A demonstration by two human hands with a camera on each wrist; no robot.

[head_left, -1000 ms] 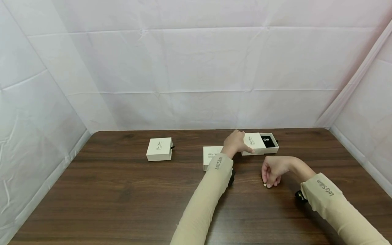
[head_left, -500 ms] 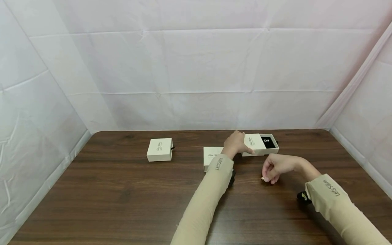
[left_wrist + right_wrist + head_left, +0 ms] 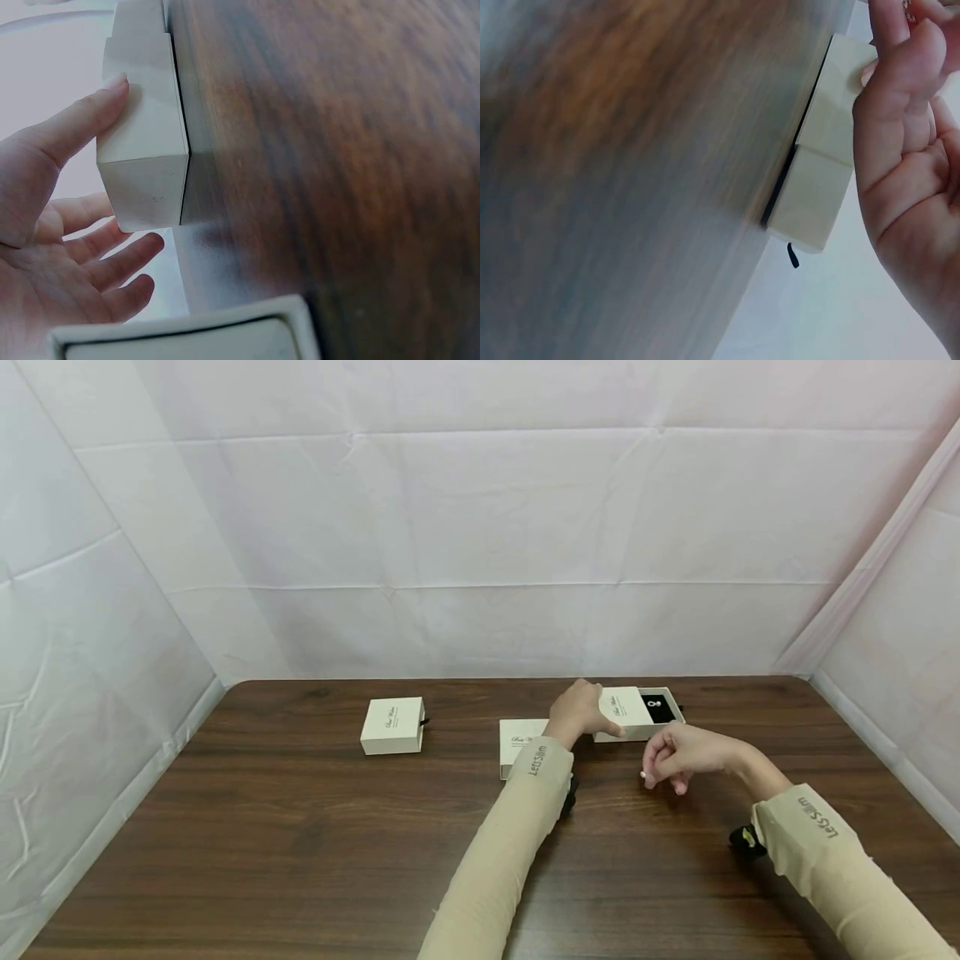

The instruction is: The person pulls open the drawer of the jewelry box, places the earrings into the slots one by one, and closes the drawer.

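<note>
The left hand point(image 3: 577, 710) grips the matte cream cardboard sleeve of an open square drawer box point(image 3: 626, 711), thumb along one side point(image 3: 82, 120) and fingers curled under the other. The box's drawer is slid out to the right, showing a black lining with a small pale ring-shaped piece point(image 3: 649, 702) too small to make out. The right hand point(image 3: 675, 758) hovers just in front of this box, fingers curled, pinching a tiny pale bead-like object point(image 3: 642, 774) at the fingertips; its exact shape cannot be told. A second cream square box point(image 3: 517, 743) lies beside the left wrist, partly hidden by the beige sleeve point(image 3: 502, 852). A third, closed cream box with a small black pull tab point(image 3: 392, 725) sits well apart to the left. All rest on a dark, wood-grained surface point(image 3: 300, 843) with rounded corners, enclosed by creased white fabric walls point(image 3: 480, 527). Both wrist views are blurred.
</note>
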